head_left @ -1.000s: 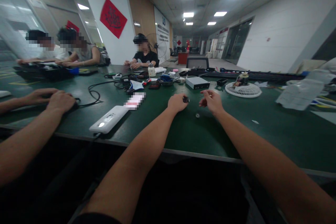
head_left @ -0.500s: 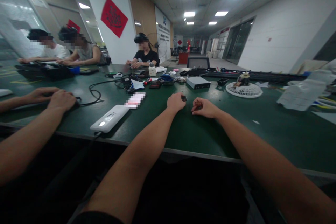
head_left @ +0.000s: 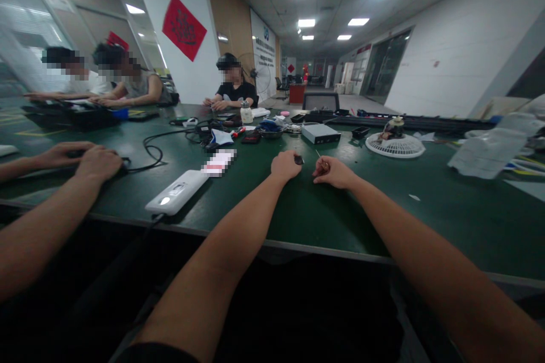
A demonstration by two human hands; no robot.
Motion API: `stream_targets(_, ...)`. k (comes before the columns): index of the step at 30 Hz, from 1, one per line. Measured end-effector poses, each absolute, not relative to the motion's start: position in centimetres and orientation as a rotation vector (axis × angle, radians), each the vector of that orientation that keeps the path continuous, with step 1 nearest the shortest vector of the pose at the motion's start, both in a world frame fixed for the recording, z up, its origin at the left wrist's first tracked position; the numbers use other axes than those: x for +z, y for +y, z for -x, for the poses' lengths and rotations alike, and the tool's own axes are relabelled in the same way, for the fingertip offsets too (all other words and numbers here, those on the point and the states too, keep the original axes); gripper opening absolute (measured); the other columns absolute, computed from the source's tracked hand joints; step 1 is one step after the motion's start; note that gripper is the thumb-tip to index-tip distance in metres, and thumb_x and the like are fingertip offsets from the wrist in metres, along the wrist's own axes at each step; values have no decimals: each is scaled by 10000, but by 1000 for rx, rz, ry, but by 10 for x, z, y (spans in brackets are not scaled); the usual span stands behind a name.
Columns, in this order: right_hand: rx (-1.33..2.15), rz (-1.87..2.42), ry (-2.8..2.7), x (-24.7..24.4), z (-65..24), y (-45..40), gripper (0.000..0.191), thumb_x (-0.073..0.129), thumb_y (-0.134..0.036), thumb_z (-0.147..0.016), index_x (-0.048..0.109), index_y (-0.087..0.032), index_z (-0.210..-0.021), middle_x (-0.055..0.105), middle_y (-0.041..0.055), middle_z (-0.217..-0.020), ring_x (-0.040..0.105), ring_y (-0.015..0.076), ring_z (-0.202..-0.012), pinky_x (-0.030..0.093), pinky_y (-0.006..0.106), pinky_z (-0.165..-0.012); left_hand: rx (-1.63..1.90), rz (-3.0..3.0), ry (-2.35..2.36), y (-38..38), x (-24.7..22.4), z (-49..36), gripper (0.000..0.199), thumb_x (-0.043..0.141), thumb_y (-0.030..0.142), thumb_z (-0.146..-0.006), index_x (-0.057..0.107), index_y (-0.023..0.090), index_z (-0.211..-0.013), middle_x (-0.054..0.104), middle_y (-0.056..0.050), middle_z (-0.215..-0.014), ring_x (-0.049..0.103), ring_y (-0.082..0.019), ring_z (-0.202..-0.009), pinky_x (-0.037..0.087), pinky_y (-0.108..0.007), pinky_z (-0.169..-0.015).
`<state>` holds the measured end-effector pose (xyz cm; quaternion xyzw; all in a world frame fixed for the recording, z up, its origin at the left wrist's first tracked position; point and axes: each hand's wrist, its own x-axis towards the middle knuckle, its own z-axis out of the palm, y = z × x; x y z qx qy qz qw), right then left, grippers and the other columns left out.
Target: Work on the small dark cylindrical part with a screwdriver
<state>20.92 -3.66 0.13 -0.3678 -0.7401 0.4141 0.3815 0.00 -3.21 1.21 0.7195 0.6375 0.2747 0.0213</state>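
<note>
Left hand [head_left: 285, 165] clenched, fingertips pinching a small dark part [head_left: 298, 160] on its right side. Right hand [head_left: 334, 173] pinching a small brownish part [head_left: 325, 165]; thin metal pin [head_left: 318, 153] just beside it, long axis slanting up-left toward the left hand. Hands just apart, over the green surface [head_left: 426, 227].

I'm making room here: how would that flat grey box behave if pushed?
The flat grey box looks rigid, and its broad, low base suggests it would slide rather than tip or roll on the green bench top. It may feel heavier than its size suggests if it holds electronics, though the picture cannot settle that.
</note>
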Motion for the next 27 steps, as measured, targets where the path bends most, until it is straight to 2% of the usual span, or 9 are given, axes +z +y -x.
stream_targets(4,917,970,-1824,1,-210,-34,353,851,-74,-573,581,-226,-743,775,-10,-759,705,163,-694,570,299,-681,849,-2280,1868,-31,12,0,366,746,306,-817,785,236,-1174,792,-111,-1158,725,-297,-1123,570,-368,-992)
stream_targets(9,875,896,-1655,1,-209,-30,345,799,-73,-619,545,-242,-779,765,-11,-766,734,179,-772,578,326,-774,824,-2406,1652,-31,11,-3,391,788,283,-781,792,231,-1169,807,-81,-1111,744,-270,-1051,581,-350,-968)
stream_targets(17,666,863,-1655,2,-212,-34,377,864,-237,-662,538,-256,-851,751,12,-843,735,212,-827,589,370,-818,803,-2547,1357,-32,12,-5,343,786,318,-816,783,207,-1141,813,-62,-1054,750,-239,-982,585,-326,-915)
stream_targets(27,493,1097,-1780,1,-215,-33,341,835,-272,-679,521,-252,-809,715,-22,-750,654,188,-688,500,327,-677,874,-2593,1239,-36,12,-5,301,798,326,-802,780,188,-1069,808,-66,-992,744,-230,-898,569,-327,-830)
